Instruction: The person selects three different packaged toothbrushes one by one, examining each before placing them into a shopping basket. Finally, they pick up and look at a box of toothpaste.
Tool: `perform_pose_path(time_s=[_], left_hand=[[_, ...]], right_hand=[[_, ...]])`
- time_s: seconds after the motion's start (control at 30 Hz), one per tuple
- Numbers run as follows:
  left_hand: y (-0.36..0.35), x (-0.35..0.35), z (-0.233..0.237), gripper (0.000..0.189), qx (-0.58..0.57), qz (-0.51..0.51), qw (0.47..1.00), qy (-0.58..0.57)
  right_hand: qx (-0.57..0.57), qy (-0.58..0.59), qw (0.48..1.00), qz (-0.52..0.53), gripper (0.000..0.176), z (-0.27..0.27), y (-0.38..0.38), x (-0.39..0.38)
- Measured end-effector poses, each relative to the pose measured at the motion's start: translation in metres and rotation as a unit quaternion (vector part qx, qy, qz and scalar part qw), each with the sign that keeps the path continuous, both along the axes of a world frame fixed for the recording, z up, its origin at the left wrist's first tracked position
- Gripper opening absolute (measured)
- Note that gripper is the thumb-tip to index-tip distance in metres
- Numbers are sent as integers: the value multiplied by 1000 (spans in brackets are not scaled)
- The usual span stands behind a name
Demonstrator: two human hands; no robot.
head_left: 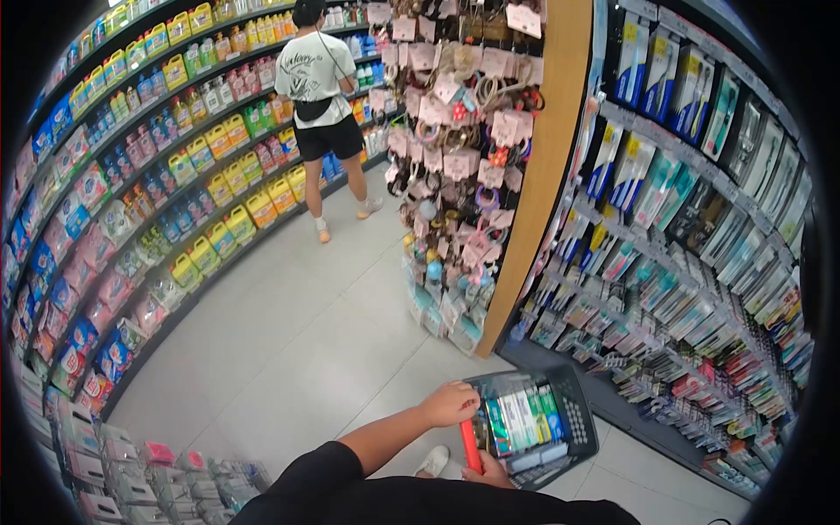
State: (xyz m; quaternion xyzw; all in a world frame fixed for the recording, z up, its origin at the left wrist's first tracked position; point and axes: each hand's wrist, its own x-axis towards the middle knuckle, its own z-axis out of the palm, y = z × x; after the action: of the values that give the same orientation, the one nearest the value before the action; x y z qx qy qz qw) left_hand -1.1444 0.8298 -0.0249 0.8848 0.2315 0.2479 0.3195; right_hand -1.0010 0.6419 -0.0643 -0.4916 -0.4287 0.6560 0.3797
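Note:
My left hand (pixel 451 404) is closed around the far end of the red handle of a dark grey shopping basket (pixel 579 411). The handle (pixel 471 444) runs between my two hands. At its near end, my right hand (pixel 492 473) grips it too, its wrist partly hidden by my black clothing. Inside the basket lie several packaged goods (pixel 522 420), mostly green, white and blue boxes; their exact kind is too small to read. The basket is right of my body, close to the foot of the shelving.
A curved shelf wall (pixel 188 166) of yellow jugs, bottles and bags spans the left. Another person (pixel 317 79) stands facing it. A hanging accessory rack (pixel 455 166) with a wooden post (pixel 535 166) is ahead. Toothbrush shelves (pixel 682 210) rise at right; pale tiled floor (pixel 306 324) lies between.

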Motion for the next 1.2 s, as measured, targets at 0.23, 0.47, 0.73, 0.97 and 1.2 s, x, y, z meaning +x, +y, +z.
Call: perform_pose_path(time_s=[0.23, 0.47, 0.73, 0.97, 1.2], left_hand=[[17, 76, 12, 30, 59, -54, 993, 87], [23, 149, 18, 37, 153, -157, 952, 212], [36, 239, 26, 32, 272, -386, 823, 315], [31, 318, 36, 48, 238, -464, 790, 323], [24, 401, 34, 60, 196, -609, 715, 281]], right_hand=[[84, -217, 961, -152, 48, 20, 38, 24], [-81, -170, 942, -277, 43, 37, 60, 65], [15, -285, 845, -453, 47, 12, 56, 88], [-111, -324, 794, -503, 46, 32, 49, 136], [-298, -384, 696, -528, 46, 16, 37, 192]])
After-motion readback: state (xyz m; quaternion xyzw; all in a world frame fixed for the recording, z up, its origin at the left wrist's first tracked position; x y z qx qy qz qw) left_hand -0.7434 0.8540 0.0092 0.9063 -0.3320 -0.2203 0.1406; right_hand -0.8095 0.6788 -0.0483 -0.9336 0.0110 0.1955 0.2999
